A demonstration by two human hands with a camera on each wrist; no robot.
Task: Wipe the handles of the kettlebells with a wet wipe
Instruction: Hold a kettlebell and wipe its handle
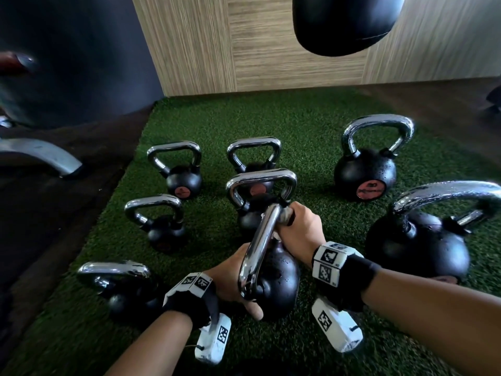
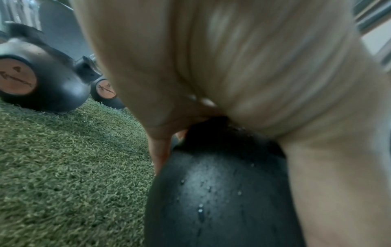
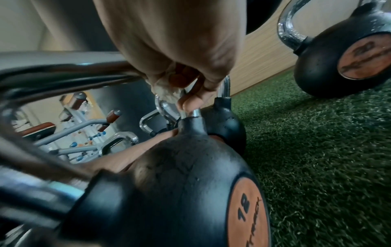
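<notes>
Head view: the 18 kettlebell (image 1: 273,278) stands on the green turf (image 1: 311,123) among other kettlebells, nearest the person, its chrome handle (image 1: 260,245) running front to back.
Right hand: the right hand (image 1: 298,226) is curled round the far corner of that handle with the wet wipe (image 1: 284,217) bunched under the fingers.
Left hand: the left hand (image 1: 230,280) lies against the bell's left shoulder beside the near leg of the handle; whether the fingers curl under it I cannot tell (probably just bracing).
Step in hand: wiping this handle. I judge it goes best with the wipe wrapped right round the bar and dragged along the top and down both legs, while the left hand keeps the bell from rocking on the turf.
Right wrist view only: the number 18 on the orange face (image 3: 247,215), the white wipe (image 3: 167,86) pinched against the chrome, and gym machines behind.
Left wrist view only: water beads on the black body (image 2: 215,200); mostly blurred palm otherwise.
</notes>
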